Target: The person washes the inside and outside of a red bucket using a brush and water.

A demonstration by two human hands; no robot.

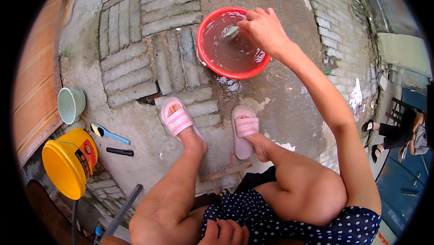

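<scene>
Ahead of me on the ground stands a red bucket (233, 75) with murky water in it. Over its right rim reaches my right hand (263, 29), fingers closed in a pinch on a pale grey-green limp thing (231, 31). That thing hangs at the water's surface; its kind cannot be made out, though it looks like wet cloth. My left hand (225, 233) lies on my lap against the polka-dot fabric (253, 209), its fingers laid out and holding nothing; the lower edge cuts off the rest of it.
To my left are a pale green bucket (71, 105), a yellow bucket (63, 166), a blue-handled brush (110, 134) and a black stick-like object (120, 152). My feet in pink slippers (242, 129) rest on wet paving. Another person (400, 132) sits at the far right.
</scene>
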